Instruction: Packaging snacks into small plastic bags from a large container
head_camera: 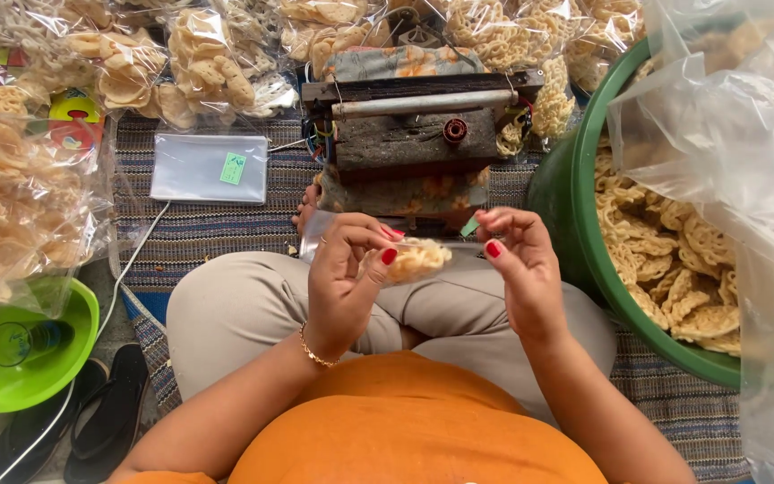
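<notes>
Clear plastic wraps a small packet of lacy crackers (416,259), held up over the person's lap just in front of the old heat sealer (418,125). Left hand (344,278) grips the packet from its left side, fingers curled round it; right hand (520,260) pinches the packet's right edge together with a small green slip (469,228). Right of the sealer sits a green basin (584,260) full of loose crackers under a plastic sheet. Left of it lie a stack of empty bags (210,168), filled cracker bags (11,206), and farther down a lime bowl (29,345) and black sandals (91,421).
</notes>
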